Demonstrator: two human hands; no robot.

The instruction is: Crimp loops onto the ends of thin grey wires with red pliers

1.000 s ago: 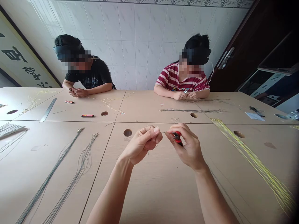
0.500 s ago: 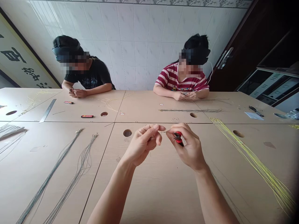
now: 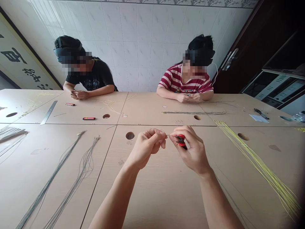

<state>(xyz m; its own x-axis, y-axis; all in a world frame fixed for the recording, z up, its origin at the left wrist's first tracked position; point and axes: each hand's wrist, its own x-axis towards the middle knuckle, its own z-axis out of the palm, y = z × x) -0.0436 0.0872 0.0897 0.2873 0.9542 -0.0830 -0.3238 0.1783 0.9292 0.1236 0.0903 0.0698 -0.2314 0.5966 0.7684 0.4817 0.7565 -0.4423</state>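
Observation:
My left hand (image 3: 150, 144) is closed, thumb and forefinger pinching a thin cord (image 3: 168, 135). A loose loop of the cord shows faintly around those fingers. Opposite it, the fingertips of my right hand (image 3: 190, 148) pinch the same cord a short way off. Tucked in the right palm is a small pair of pliers (image 3: 181, 140) with red and black parts; most of the tool is hidden by the fingers. Both hands are raised over the near half of the table (image 3: 152, 197).
Grey cord bundles (image 3: 64, 162) lie to the left, yellow cords (image 3: 252, 159) to the right. Round holes (image 3: 130, 135) pierce the tabletop. Across the table, two people (image 3: 90, 76) handle small items. A ruler (image 3: 49, 113) and a red-black lighter-like object (image 3: 89, 118) lie beyond.
My left forefinger, extended before, has curled in, and the thumb and forefinger now pinch the cord. My right hand has barely moved and still holds the pliers.

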